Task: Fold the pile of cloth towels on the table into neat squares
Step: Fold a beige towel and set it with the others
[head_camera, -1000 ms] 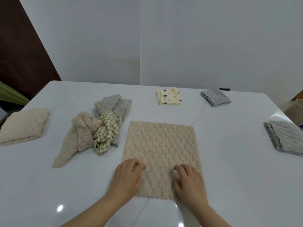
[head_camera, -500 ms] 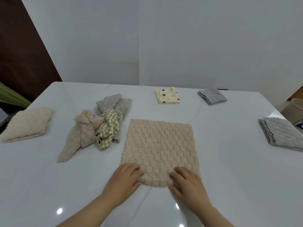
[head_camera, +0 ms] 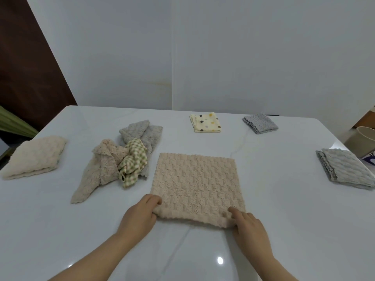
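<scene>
A beige textured towel lies flat in the middle of the white table, its near edge raised and curled. My left hand grips the near left corner. My right hand grips the near right corner. To the left lies a rumpled pile of a beige, a green checked and a grey towel.
Folded towels sit around the table: a cream one at far left, a yellow dotted one and a grey dotted one at the back, a grey one at the right edge. A beige bin stands beyond the right edge.
Both hands slid outward to the towel's near corners and took hold. The near edge has lifted off the table and moved away from me, so the towel looks shorter.
</scene>
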Tool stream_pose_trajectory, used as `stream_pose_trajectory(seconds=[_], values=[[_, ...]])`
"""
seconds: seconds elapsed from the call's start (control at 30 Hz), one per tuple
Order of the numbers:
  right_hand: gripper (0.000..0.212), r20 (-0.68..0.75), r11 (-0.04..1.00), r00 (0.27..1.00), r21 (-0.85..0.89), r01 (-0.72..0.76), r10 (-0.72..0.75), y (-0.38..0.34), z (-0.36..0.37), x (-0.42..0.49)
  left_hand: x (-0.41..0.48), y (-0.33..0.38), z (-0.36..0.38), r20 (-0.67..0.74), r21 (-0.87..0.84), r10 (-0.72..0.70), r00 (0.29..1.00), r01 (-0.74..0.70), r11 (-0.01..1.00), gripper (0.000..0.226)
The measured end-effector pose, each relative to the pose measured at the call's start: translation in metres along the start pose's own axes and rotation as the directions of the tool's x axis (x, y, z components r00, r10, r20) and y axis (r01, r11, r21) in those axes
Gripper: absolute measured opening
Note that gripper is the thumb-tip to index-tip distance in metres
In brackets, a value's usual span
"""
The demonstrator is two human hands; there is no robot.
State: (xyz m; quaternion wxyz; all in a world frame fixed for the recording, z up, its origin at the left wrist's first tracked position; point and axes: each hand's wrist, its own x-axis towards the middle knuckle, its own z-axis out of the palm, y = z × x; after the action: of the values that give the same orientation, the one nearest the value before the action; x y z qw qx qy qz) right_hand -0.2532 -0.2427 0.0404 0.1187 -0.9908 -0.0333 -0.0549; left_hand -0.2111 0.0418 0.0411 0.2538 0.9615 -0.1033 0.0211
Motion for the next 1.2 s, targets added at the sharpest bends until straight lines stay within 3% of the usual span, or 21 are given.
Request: stream_pose_trajectory(seconds=[0.1,0.23,0.43,0.53,0.73,0.87,1.0,1.07,1.2], values=[[0.025,0.027,0.984,0.987,0.081,-0.159,0.157,-0.004,-0.011,0.006,0.007,0.000,-0.005,0.084,-0.175,-0.151,0.985,0.164,0.971,0.025],[0.009,0.062,0.969,0.985,0.179,-0.171,0.162,0.000,-0.013,0.012,0.011,0.000,-0.011,0.108,-0.284,-0.262,0.959,0.283,0.916,0.016],[0.010,0.158,0.924,0.970,0.310,-0.224,0.182,-0.002,-0.014,0.021,0.018,0.007,-0.012,0.121,-0.270,-0.254,0.960,0.278,0.922,0.023],[0.009,0.196,0.933,0.959,0.257,-0.253,0.206,-0.003,-0.013,0.022,0.020,0.006,-0.015,0.144,-0.102,-0.225,0.964,0.240,0.965,0.010],[0.016,0.227,0.959,0.950,0.135,-0.250,0.216,-0.006,-0.021,0.023,0.018,0.003,-0.020,0.268,0.055,-0.239,0.933,0.233,0.971,0.014],[0.019,0.267,0.942,0.933,0.166,-0.291,0.241,-0.008,-0.026,0.023,0.024,0.004,-0.030,0.404,-0.049,-0.236,0.884,0.278,0.959,0.008],[0.018,0.173,0.846,0.934,0.395,-0.357,0.313,-0.009,-0.033,0.028,0.039,0.010,-0.037,0.288,-0.302,-0.292,0.912,0.376,0.876,0.007],[0.019,0.196,0.812,0.929,0.452,-0.369,0.313,-0.009,-0.033,0.032,0.046,0.014,-0.034,0.252,-0.365,-0.318,0.914,0.394,0.844,0.009],[0.018,0.268,0.827,0.916,0.407,-0.389,0.299,-0.005,-0.025,0.036,0.048,0.016,-0.021,0.302,-0.276,-0.323,0.897,0.406,0.871,0.006]])
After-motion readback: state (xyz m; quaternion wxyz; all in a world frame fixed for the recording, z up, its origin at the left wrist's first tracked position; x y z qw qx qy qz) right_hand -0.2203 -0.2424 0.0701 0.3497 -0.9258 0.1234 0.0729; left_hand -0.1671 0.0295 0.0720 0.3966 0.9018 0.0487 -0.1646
